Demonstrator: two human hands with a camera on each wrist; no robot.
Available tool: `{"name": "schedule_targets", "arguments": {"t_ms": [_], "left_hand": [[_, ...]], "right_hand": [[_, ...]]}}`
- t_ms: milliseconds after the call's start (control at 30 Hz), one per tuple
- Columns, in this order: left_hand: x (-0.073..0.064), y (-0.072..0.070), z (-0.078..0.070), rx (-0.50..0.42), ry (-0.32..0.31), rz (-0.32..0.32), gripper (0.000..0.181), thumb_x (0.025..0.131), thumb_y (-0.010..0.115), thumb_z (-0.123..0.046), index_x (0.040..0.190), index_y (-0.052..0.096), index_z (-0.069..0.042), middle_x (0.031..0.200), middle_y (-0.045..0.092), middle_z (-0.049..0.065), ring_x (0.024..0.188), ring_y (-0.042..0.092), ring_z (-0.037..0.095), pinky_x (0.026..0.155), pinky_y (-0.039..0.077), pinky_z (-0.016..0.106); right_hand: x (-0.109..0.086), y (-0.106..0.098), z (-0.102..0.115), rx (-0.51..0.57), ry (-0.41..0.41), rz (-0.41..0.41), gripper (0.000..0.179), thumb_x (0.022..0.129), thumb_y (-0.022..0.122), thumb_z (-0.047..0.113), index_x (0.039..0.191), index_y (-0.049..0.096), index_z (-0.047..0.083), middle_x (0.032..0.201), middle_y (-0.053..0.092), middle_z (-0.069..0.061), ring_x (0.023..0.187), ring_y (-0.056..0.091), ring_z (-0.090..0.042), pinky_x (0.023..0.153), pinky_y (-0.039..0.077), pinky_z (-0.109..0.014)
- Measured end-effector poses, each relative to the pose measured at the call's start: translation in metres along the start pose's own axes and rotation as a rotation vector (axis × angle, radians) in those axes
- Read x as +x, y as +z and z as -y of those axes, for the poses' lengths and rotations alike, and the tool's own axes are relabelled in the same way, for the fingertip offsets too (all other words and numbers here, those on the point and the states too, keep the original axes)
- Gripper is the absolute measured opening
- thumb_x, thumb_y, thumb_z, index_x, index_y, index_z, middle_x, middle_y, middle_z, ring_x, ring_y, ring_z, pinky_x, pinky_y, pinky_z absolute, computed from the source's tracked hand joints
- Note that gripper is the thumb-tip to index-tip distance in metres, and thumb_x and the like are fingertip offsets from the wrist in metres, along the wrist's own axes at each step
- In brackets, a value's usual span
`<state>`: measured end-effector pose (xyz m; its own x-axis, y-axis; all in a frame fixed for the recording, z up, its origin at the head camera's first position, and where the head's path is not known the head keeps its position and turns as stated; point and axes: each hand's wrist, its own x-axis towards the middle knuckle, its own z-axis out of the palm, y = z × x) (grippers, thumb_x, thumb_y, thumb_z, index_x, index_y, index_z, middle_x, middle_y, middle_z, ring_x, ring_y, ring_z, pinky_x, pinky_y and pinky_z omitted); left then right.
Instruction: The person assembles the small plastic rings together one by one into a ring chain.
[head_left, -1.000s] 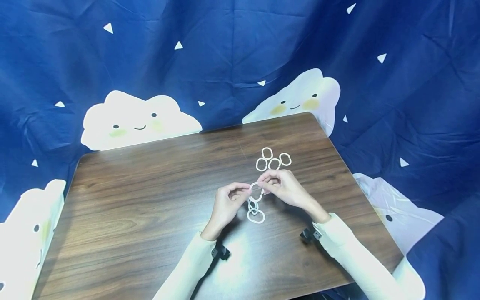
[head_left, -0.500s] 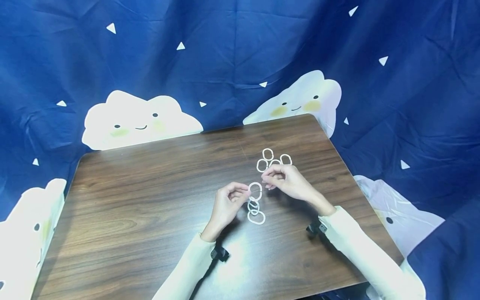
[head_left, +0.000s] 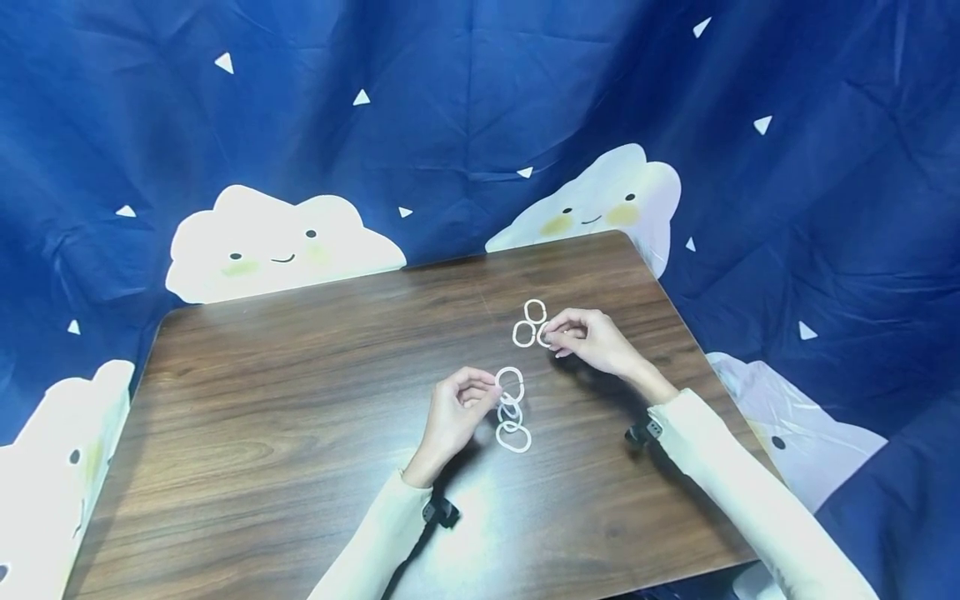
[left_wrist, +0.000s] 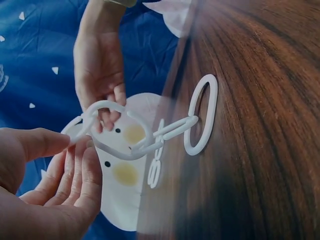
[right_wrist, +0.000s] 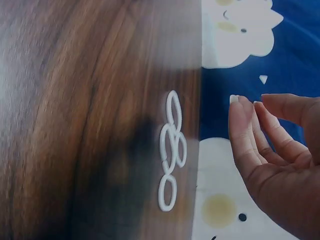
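Your empty right hand (head_left: 592, 340), fingers slightly apart, has moved from the ring chain (left_wrist: 142, 151) toward the loose rings (right_wrist: 171, 127) on the counter (head_left: 300, 400), leaving only your left hand (head_left: 455, 407) pinching the chain over it.

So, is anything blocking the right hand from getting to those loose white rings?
Nothing visible is: in the right wrist view, just a gap lies between the right hand and the loose white rings on the table.
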<state>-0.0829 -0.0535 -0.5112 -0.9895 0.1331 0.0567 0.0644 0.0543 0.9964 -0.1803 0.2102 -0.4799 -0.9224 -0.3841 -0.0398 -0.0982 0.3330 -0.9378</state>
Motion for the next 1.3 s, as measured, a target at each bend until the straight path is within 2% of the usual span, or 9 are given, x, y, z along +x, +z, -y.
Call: {"name": "schedule_targets", "arguments": {"t_ms": [167,300,400,467,567,633,767,1000,1300], "left_hand": [[-0.002,0.000,0.000,-0.009,-0.009,-0.009,0.015,0.091,0.076,-0.001,0.105,0.071,0.004,0.096,0.075,0.025,0.078,0.074,0.019,0.063,0.056,0.010],[-0.002,0.001,0.001,-0.017,-0.015,-0.012,0.016,0.091,0.076,-0.001,0.105,0.071,0.004,0.096,0.075,0.026,0.076,0.072,0.010,0.064,0.057,0.011],[-0.003,0.002,0.003,-0.025,-0.012,-0.013,0.016,0.091,0.076,0.000,0.105,0.070,0.005,0.096,0.074,0.028,0.076,0.070,0.005,0.065,0.058,0.011],[-0.003,0.003,0.003,-0.028,-0.007,-0.015,0.016,0.091,0.076,0.000,0.105,0.069,0.006,0.095,0.074,0.029,0.076,0.070,0.005,0.065,0.059,0.011],[-0.004,0.003,0.004,-0.034,-0.001,-0.019,0.017,0.091,0.075,0.001,0.105,0.069,0.007,0.095,0.074,0.029,0.075,0.070,0.005,0.065,0.058,0.011],[-0.004,0.004,0.003,-0.036,0.003,-0.024,0.016,0.091,0.075,0.001,0.104,0.069,0.007,0.094,0.074,0.028,0.075,0.070,0.006,0.064,0.058,0.010],[-0.004,0.004,0.002,-0.036,0.002,-0.028,0.016,0.091,0.076,0.000,0.105,0.070,0.005,0.094,0.075,0.026,0.076,0.071,0.008,0.064,0.058,0.011],[-0.004,0.005,-0.002,-0.031,-0.013,-0.026,0.015,0.092,0.075,-0.001,0.106,0.070,0.004,0.096,0.075,0.026,0.077,0.071,0.006,0.065,0.057,0.011],[-0.004,0.004,-0.006,-0.021,-0.026,-0.028,0.015,0.092,0.076,-0.004,0.106,0.072,0.001,0.097,0.075,0.024,0.080,0.072,0.009,0.068,0.059,0.012]], "right_hand": [[0.008,-0.011,-0.017,-0.041,0.033,-0.058,0.024,0.096,0.071,0.003,0.116,0.068,-0.009,0.112,0.070,-0.037,0.087,0.077,-0.025,0.082,0.068,-0.042],[0.016,-0.019,-0.027,-0.086,0.061,-0.107,0.025,0.093,0.073,0.001,0.117,0.070,-0.006,0.114,0.073,-0.032,0.093,0.078,-0.025,0.080,0.066,-0.027],[0.021,-0.025,-0.035,-0.132,0.082,-0.141,0.027,0.093,0.074,0.000,0.119,0.070,-0.004,0.116,0.074,-0.029,0.101,0.077,-0.032,0.076,0.060,-0.012],[0.024,-0.027,-0.040,-0.167,0.091,-0.160,0.029,0.092,0.075,0.001,0.121,0.070,-0.003,0.119,0.074,-0.028,0.107,0.075,-0.037,0.077,0.057,-0.008],[0.028,-0.030,-0.046,-0.229,0.108,-0.179,0.034,0.090,0.078,0.004,0.123,0.071,-0.001,0.121,0.074,-0.026,0.113,0.073,-0.039,0.087,0.058,-0.016],[0.031,-0.031,-0.048,-0.262,0.117,-0.183,0.038,0.088,0.080,0.006,0.125,0.070,0.000,0.124,0.074,-0.024,0.118,0.071,-0.039,0.099,0.058,-0.030],[0.036,-0.033,-0.050,-0.304,0.125,-0.183,0.046,0.085,0.083,0.007,0.129,0.069,0.002,0.129,0.071,-0.024,0.124,0.066,-0.040,0.114,0.049,-0.052],[0.041,-0.034,-0.059,-0.364,0.164,-0.168,0.053,0.084,0.085,0.011,0.133,0.067,0.004,0.134,0.068,-0.024,0.128,0.063,-0.040,0.118,0.044,-0.053],[0.042,-0.036,-0.072,-0.369,0.159,-0.191,0.053,0.080,0.089,0.012,0.128,0.069,0.005,0.127,0.071,-0.023,0.122,0.066,-0.038,0.112,0.049,-0.051]]}}
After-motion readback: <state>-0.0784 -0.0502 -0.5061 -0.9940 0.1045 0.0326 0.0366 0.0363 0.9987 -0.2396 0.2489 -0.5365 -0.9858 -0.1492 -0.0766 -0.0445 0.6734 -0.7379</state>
